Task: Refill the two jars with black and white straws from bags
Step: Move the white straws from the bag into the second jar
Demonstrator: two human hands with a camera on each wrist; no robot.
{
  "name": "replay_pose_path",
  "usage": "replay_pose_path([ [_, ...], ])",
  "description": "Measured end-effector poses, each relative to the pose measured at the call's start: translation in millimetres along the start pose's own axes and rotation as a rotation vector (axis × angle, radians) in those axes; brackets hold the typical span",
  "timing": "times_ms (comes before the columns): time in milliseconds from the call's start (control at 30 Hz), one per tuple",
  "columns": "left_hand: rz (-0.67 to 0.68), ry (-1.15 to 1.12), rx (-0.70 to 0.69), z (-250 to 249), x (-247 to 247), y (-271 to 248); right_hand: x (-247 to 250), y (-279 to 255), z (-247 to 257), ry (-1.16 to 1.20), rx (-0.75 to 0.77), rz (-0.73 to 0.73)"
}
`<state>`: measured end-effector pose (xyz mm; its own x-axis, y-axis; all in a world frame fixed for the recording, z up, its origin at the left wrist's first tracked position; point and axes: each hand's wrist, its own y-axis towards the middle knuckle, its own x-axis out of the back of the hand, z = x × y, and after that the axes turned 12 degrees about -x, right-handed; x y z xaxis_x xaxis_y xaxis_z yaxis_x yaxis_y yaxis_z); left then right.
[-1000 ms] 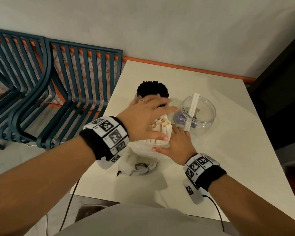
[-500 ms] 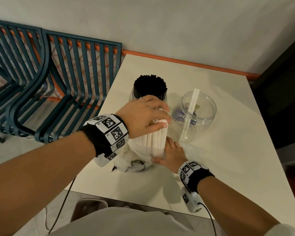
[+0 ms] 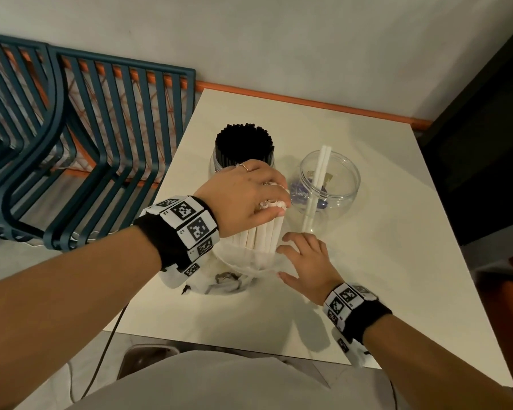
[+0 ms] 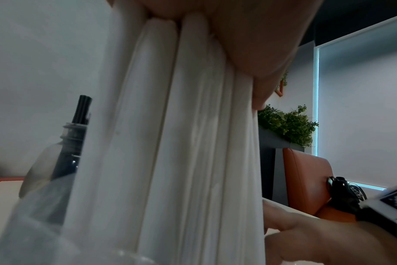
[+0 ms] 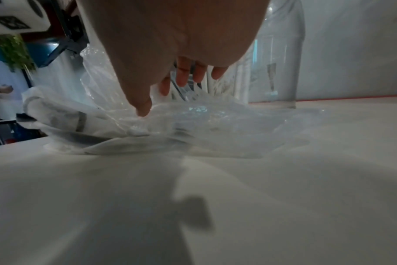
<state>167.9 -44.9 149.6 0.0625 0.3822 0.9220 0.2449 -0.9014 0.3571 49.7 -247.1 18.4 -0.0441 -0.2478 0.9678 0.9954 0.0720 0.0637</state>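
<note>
Left hand (image 3: 243, 199) is curled round the top of the white straw bundle (image 3: 262, 235), upright w/ the bottom ends in the clear plastic bag (image 3: 249, 266). Right hand (image 3: 307, 263) is spread flat, fingers apart, on the bag's edge on the table (image 3: 397, 261).

Imo the trick here: keep that flat hand pinning the bag so it doesn't ride up, and pull straight up, grip tight or the inner straws slip out.

Target is the near-empty clear jar (image 3: 330, 184) just to the right, only a couple of white straws (image 3: 319, 184) in it. Black straw jar (image 3: 243, 149) behind looks full already.
</note>
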Motion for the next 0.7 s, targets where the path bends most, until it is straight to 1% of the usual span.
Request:
replay_pose_path([
  [100, 0.006, 0.008, -0.005, -3.6, -0.3, 4.7, 0.2, 3.1, 0.0, 0.006, 0.139, -0.111],
  [133, 0.009, 0.007, -0.003, -4.3, -0.1, 5.4, 1.1, 2.3, 0.7, -0.001, 0.198, -0.119],
  [200, 0.007, 0.0, 0.003, -3.8, 0.4, 5.2, 5.3, -0.7, 1.7, -0.007, 0.307, -0.088],
  [267, 0.01, 0.003, 0.008, -2.1, 0.7, 4.2, 8.1, -3.6, 1.5, 0.018, 0.339, -0.04],
  [333, 0.016, 0.01, 0.014, -1.2, -0.1, 3.5, 8.7, -2.3, 0.7, 0.034, 0.292, -0.003],
  [433, 0.019, 0.011, 0.01, -2.4, -0.8, 3.1, 7.9, 7.2, -0.4, -0.003, 0.17, 0.018],
  [467, 0.016, 0.011, 0.01, -2.8, -0.5, 3.1, 8.1, 9.9, -0.6, -0.041, 0.149, 0.044],
  [567, 0.003, 0.013, 0.014, -3.4, 0.3, 2.2, 5.4, 12.3, -1.1, -0.211, 0.148, 0.129],
  [633, 0.001, 0.015, 0.015, -3.9, 0.2, 1.0, 1.3, 9.6, -3.0, -0.202, 0.086, 0.175],
  [700, 0.0, 0.014, 0.011, -4.7, -0.2, 0.2, -2.1, 8.1, -4.4, -0.119, -0.017, 0.235],
])
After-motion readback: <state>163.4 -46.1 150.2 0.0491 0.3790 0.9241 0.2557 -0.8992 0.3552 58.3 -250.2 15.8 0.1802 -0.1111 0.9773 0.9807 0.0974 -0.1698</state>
